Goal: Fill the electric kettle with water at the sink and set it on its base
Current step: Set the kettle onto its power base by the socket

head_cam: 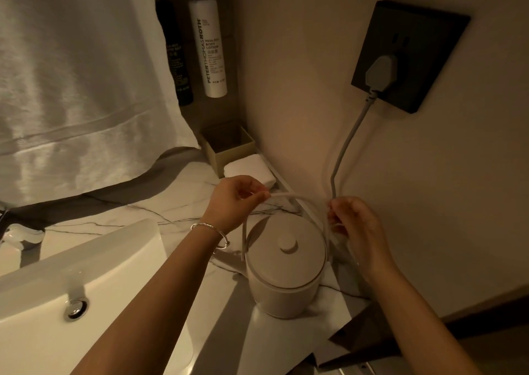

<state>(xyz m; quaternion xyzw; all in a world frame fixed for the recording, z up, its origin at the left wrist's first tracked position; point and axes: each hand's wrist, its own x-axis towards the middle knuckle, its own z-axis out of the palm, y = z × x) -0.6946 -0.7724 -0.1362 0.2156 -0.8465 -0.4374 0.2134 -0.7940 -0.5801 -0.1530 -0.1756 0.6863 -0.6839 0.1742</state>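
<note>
A beige electric kettle (286,271) with a round-knobbed lid stands on the marble counter (177,200), right of the white sink (86,283). A grey cord (347,142) runs down from a plug (382,72) in the dark wall socket and loops over the kettle. My left hand (234,200) pinches the loop above the kettle's far side. My right hand (353,225) pinches the cord near the wall, to the right of the kettle. The kettle's base is hidden under it.
A white towel (80,82) hangs at the left over the counter. A white lotion tube (209,48) and a dark tube (176,56) hang in the corner above a small open box (229,148) and folded cloths (252,168). The sink drain (76,308) lies lower left.
</note>
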